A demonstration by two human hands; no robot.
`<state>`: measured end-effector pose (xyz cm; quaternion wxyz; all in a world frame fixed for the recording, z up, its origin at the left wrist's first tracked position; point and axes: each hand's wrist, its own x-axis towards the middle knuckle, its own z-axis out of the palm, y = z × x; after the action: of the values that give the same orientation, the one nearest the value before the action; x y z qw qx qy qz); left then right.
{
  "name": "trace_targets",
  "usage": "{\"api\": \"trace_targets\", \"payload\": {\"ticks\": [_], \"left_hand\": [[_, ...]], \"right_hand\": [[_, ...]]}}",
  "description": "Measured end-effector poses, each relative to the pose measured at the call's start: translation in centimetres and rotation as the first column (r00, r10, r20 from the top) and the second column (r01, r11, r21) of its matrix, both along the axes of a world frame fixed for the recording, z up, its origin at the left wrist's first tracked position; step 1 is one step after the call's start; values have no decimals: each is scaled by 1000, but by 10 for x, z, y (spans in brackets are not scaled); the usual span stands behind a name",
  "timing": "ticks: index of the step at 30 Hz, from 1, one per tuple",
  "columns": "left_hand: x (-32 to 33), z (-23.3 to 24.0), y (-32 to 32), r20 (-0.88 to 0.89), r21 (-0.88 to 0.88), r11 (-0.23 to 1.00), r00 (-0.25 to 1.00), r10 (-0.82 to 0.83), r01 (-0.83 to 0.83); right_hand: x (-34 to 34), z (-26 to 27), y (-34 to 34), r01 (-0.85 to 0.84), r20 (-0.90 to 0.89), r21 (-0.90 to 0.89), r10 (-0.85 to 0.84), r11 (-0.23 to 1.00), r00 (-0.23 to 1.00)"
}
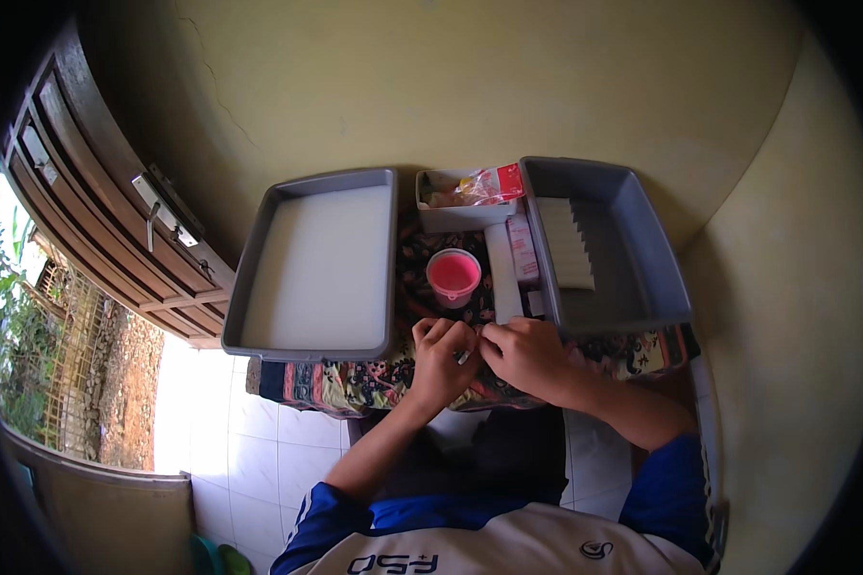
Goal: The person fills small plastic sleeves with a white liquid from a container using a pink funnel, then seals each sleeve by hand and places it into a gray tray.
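Note:
My left hand (442, 352) and my right hand (521, 352) meet fingertip to fingertip at the front of the cloth-covered table. A small white object (464, 356) shows under the curled fingers of my left hand; most of it is hidden. My right hand's fingers are bent inward against the left, and what they pinch is hidden. Just beyond my hands stands a clear plastic cup (454, 279) with pink contents. To its right, a long white strip or packet (503, 273) runs back from near my right hand.
A grey tray (393, 266) with a white, flat-looking filling stands left. Another grey tray (629, 244) at right holds a row of slim white pieces (564, 244). Between them, at the back, a white box (467, 218) holds plastic packets. Patterned cloth (316, 381) covers the table. An open wooden door (108, 180) is at left.

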<state>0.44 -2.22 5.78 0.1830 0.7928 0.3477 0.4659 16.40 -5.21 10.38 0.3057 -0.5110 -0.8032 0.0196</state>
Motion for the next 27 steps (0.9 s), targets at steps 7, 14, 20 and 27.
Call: {"api": "trace_targets", "payload": {"ticks": [7,14,20,27], "left_hand": [[-1,4,2,-13,74,994,997,78,-77],[-10,-12,12,-69,95,995,998,-12,18],[-11,-18,13,-90,188,982,996,17,0],[-13,-35,12,-25,273,955,991,129,-118]], "right_hand": [[-7,-3,5,12,99,61,-19,998,995],[-12,-13,11,93,165,-177,-64,980,984],[-7,-33,20,8,-39,-276,-19,961,999],[-10,-43,23,-192,-470,-371,-5,909,883]]}}
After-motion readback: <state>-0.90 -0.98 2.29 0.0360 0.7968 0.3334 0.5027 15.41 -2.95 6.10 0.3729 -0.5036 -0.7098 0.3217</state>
